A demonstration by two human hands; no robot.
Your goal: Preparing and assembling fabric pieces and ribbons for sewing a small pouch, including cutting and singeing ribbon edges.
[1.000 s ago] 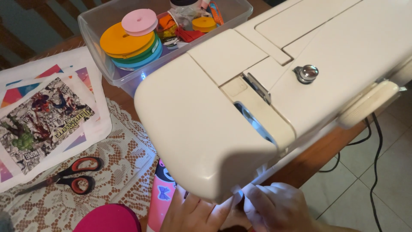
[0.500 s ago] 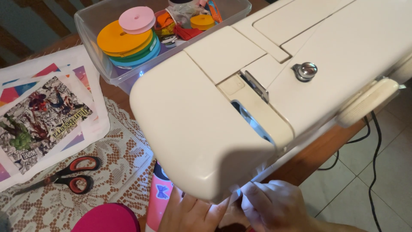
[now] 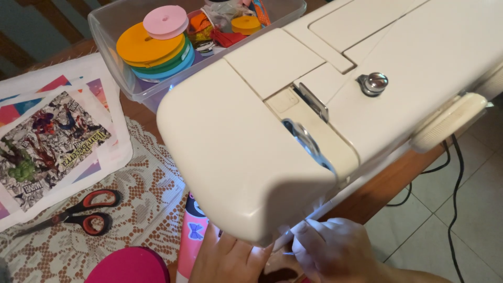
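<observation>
Here, low in the frame, I see both hands tucked under the head of a cream sewing machine [image 3: 335, 105] that fills the centre and upper right. My left hand [image 3: 230, 259] lies flat at bottom centre, fingers stretched forward and loosely spread, their tips hidden beneath the machine's overhang; it grips nothing that I can see and touches a pink printed fabric strip [image 3: 193, 236] running just beside it on the left. My right hand [image 3: 335, 251] sits at the bottom, right of centre, fingers curled inward with the fingertips pinched together right under the lit needle area; whether a thread or some small part is between them I cannot tell, since the glare and the machine's body hide that spot. The two hands are just beside each other, nearly touching.

At the lower left, red-and-black scissors [image 3: 78, 212] lie closed on a white lace cloth [image 3: 141, 204]. Further up the left edge rests a printed comic-style sheet [image 3: 47, 144]. In the upper left of the frame a clear plastic box [image 3: 110, 42] holds stacked ribbon spools [image 3: 152, 44], orange and pink on top. A rounded magenta object [image 3: 128, 266] pokes in at the bottom edge, near the left hand. Black cables [image 3: 453, 173] trail across the tiled floor on the right.
</observation>
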